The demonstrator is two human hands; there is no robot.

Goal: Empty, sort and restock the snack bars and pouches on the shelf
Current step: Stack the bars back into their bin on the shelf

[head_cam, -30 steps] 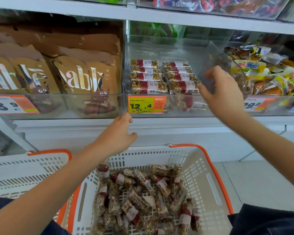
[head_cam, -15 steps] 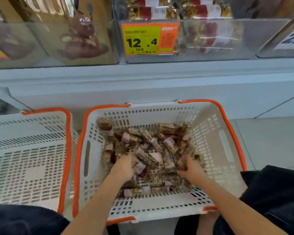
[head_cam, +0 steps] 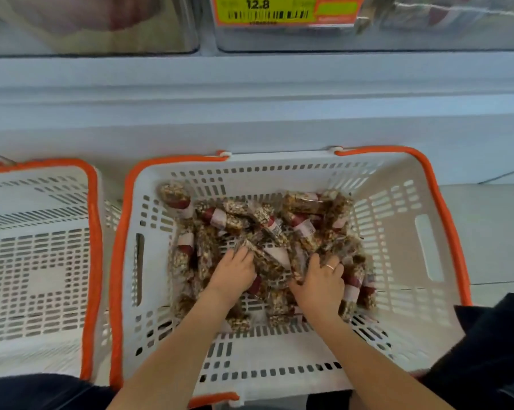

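A white basket with an orange rim [head_cam: 398, 232] stands in front of me, holding a loose pile of several nut snack bars [head_cam: 267, 226] in clear wrappers with red and white labels. Both hands are down in the pile. My left hand [head_cam: 235, 273] lies palm down on the bars at the middle, fingers curled around some. My right hand [head_cam: 319, 284], with a ring, grasps bars just right of it. How many bars each hand holds is hidden.
A second white, orange-rimmed basket [head_cam: 36, 261] stands to the left with nothing in it. Above runs the white shelf edge [head_cam: 250, 93] with clear bins and a yellow-orange price tag [head_cam: 279, 10]. Grey floor lies at the right.
One second ago my hands were up at the shelf bin. They have dropped into the basket, my view has tilted down, and my fingers have dug further into the bars.
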